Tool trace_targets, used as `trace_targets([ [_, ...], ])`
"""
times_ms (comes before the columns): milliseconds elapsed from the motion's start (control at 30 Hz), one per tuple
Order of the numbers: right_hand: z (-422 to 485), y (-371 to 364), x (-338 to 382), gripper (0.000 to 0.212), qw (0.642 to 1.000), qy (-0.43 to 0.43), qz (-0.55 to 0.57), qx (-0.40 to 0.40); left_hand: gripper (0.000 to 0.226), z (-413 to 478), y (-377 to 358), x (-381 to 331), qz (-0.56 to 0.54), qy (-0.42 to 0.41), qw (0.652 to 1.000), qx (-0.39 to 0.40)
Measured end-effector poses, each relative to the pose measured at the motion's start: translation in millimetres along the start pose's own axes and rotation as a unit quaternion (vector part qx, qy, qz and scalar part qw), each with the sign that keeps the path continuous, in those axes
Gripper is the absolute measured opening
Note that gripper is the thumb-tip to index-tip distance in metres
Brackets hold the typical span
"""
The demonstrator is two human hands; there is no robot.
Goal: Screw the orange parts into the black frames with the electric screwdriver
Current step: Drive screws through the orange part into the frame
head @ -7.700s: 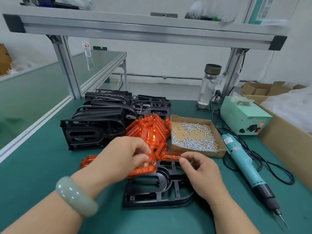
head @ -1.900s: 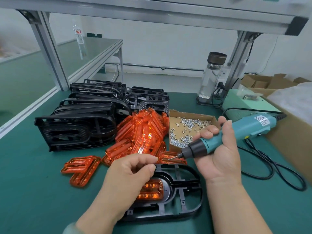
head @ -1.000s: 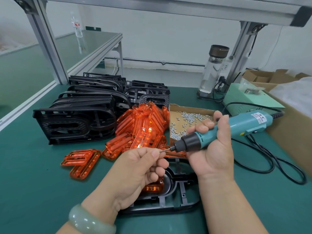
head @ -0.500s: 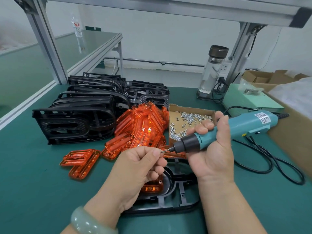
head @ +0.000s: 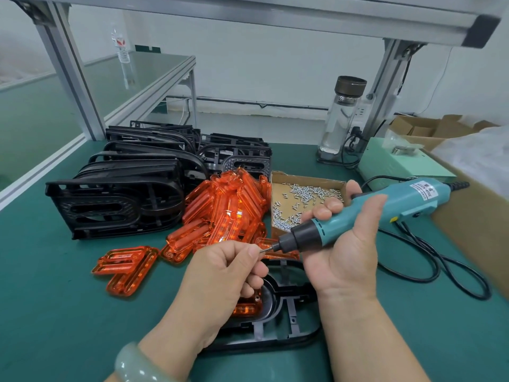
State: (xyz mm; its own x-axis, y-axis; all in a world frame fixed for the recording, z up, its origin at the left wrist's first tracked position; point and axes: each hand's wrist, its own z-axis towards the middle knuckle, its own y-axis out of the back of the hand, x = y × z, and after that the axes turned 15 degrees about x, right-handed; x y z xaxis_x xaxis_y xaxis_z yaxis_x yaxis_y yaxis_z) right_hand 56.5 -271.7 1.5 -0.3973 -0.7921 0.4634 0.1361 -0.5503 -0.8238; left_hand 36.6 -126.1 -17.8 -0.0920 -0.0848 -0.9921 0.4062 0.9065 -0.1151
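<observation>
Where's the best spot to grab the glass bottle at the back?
Probably around the clear middle of the bottle, below its dark lid, coming from the front left: it stands upright, and a metal post and cables crowd its right side.

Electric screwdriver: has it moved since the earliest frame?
Yes. The electric screwdriver left the mat right of the screw box; the right hand now holds it raised before that box.

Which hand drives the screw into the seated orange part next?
Right. The right hand grips the electric screwdriver, bit above the black frame; the left hand only pinches a screw at the bit tip.
</observation>
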Motion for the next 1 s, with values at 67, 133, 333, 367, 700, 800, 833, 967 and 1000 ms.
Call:
trace_targets([
  [67,-0.7,-1.4,0.3,0.047,1.000,0.000,-0.011,-0.001,0.027,0.1,-0.5,0.2,0.006,-0.003,1.000,-0.003],
  [133,-1.9,-1.6,1.7,0.054,1.000,0.001,-0.018,0.005,0.028,0.5,-0.6,0.0,0.007,-0.004,1.000,-0.003],
  [333,-3.9,-5.4,8.6,0.064,0.995,-0.002,-0.037,0.088,0.025,0.2,2.6,0.0,-0.033,0.002,0.999,0.006],
  [367,-3.7,-6.5,9.6,0.071,0.994,0.000,-0.047,0.103,0.020,-0.1,3.1,-0.7,-0.043,0.002,0.999,0.007],
  [700,-5.3,-4.2,6.5,0.035,0.997,0.031,-0.048,0.059,0.024,-2.3,7.1,-6.4,-0.125,-0.016,0.992,0.026],
  [800,-6.1,-4.3,6.1,0.034,0.997,0.036,-0.032,0.058,0.019,-1.9,8.0,-8.2,-0.135,-0.021,0.990,0.028],
  [833,-6.3,-4.3,5.6,0.033,0.997,0.036,-0.029,0.060,0.017,-1.1,7.9,-8.2,-0.135,-0.020,0.990,0.020],
  [967,-6.0,-4.7,4.4,0.036,0.997,0.036,-0.022,0.068,0.016,-0.3,7.4,-8.0,-0.119,-0.016,0.993,-0.012],
  [1000,-5.7,-5.0,4.2,0.035,0.997,0.036,-0.022,0.067,0.017,-0.7,7.5,-7.9,-0.120,-0.015,0.993,-0.013],
])
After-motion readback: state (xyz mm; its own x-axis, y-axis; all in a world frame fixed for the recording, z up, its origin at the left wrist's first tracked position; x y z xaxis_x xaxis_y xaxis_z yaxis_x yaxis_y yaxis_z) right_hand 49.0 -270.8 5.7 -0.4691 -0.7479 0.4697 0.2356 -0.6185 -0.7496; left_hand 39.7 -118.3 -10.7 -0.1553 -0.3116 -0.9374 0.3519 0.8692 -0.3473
